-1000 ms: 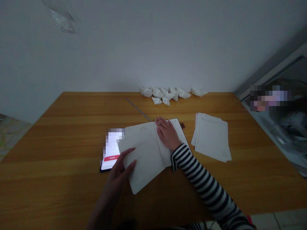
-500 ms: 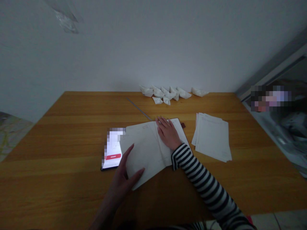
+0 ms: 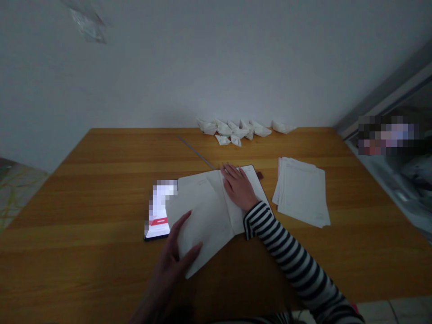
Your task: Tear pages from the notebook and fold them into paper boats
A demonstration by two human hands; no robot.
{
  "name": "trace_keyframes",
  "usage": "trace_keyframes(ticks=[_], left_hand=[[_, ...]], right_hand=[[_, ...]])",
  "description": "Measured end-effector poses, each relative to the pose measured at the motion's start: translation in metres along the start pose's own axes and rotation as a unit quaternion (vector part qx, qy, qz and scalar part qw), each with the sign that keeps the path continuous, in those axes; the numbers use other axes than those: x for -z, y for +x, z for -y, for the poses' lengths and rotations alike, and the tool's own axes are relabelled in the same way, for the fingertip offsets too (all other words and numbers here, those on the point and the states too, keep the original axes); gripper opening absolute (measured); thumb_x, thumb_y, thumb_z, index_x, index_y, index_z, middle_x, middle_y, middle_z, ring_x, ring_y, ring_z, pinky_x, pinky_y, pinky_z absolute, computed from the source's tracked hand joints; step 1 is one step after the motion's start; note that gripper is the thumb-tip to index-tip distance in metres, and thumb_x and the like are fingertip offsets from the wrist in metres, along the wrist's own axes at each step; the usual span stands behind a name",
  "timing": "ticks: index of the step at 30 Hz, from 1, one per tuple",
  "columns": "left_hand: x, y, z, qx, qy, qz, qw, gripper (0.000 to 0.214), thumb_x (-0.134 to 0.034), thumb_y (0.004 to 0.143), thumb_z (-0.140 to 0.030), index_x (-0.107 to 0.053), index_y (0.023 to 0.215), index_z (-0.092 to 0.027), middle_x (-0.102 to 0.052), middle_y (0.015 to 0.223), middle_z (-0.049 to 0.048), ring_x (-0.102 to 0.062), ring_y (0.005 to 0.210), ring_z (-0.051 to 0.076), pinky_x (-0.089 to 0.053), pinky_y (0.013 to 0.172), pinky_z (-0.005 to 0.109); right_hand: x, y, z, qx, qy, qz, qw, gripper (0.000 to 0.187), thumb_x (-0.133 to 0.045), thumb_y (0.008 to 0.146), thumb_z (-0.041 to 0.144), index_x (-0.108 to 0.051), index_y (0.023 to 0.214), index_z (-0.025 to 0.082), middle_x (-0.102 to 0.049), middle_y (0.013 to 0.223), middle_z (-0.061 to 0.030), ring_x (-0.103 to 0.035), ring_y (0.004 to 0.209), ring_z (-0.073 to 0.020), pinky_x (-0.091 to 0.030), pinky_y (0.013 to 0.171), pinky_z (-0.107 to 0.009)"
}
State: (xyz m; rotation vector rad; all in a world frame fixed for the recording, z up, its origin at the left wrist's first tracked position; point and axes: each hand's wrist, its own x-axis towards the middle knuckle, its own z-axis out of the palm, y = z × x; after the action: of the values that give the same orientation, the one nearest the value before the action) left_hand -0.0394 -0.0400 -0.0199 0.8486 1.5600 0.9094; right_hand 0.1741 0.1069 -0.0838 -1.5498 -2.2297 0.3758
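Wooden table against a bare grey wall; everything below lies on it.

Open notebook, mid-table, a little turned. Its upper left-hand leaf is rucked and skewed. Change over the last half second: lower corner swung out towards the person, left edge lapping further over the touchscreen device, a phone or tablet, lit. My reading: the leaf is shifted rather than separated; it looks joined near the fold, though the right hand partly blocks that.

Stack of loose sheets to the right of the notebook, well apart from it, unchanged.

Right hand: flat, fingers extended, across the fold and right page. Has not moved; seems to steady the notebook. Striped sleeve.

Left hand: at the leaf's outer edge, thumb and forefinger spread over its face. Remaining fingers hidden; cannot tell if it grips.

Folded-paper boats along the wall. Thin grey strip behind the notebook. Brown tab at its right edge.
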Motion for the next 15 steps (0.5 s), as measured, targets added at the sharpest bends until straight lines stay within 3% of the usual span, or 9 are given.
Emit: trace_keyframes(ticks=[4, 10, 13, 15], left_hand=[[-0.003, -0.006, -0.005, 0.013, -0.017, -0.002, 1.000, 0.079, -0.082, 0.065, -0.046, -0.052, 0.137, -0.033, -0.060, 0.133, 0.0072, -0.065, 0.098, 0.029, -0.058, 0.069, 0.031], [0.023, -0.019, -0.030, 0.010, -0.027, -0.080, 0.996, 0.095, -0.087, 0.055, -0.047, -0.045, 0.140, -0.039, -0.070, 0.102, 0.0005, -0.065, 0.071, 0.024, -0.056, 0.056, 0.030], [0.020, -0.022, -0.047, -0.072, 0.014, -0.101, 0.992, 0.109, -0.086, 0.061, -0.042, -0.026, 0.151, -0.044, -0.070, 0.101, -0.0021, -0.066, 0.070, 0.022, -0.060, 0.064, 0.034], [0.005, -0.018, -0.052, -0.181, 0.093, -0.112, 0.973, 0.104, -0.079, 0.071, -0.040, -0.017, 0.155, -0.041, -0.068, 0.114, 0.0016, -0.069, 0.078, 0.021, -0.061, 0.069, 0.033]], right_hand=[[0.002, -0.001, 0.002, 0.000, -0.002, 0.000, 1.000, 0.050, -0.032, 0.102, 0.027, -0.040, 0.151, 0.019, -0.038, 0.159, -0.0058, -0.029, 0.149, -0.0186, -0.017, 0.123, -0.044], [0.001, 0.003, 0.000, -0.003, 0.022, 0.002, 1.000, 0.050, -0.034, 0.101, 0.025, -0.041, 0.150, 0.018, -0.039, 0.159, -0.0073, -0.029, 0.149, -0.0192, -0.014, 0.124, -0.045], [0.010, -0.001, 0.006, -0.034, 0.132, -0.039, 0.990, 0.050, -0.035, 0.101, 0.029, -0.042, 0.150, 0.019, -0.039, 0.158, -0.0083, -0.030, 0.149, -0.0196, -0.017, 0.124, -0.046], [0.024, -0.015, 0.020, -0.081, 0.277, -0.095, 0.953, 0.051, -0.037, 0.101, 0.039, -0.044, 0.149, 0.022, -0.042, 0.156, -0.0086, -0.035, 0.146, -0.0204, -0.024, 0.121, -0.046]])
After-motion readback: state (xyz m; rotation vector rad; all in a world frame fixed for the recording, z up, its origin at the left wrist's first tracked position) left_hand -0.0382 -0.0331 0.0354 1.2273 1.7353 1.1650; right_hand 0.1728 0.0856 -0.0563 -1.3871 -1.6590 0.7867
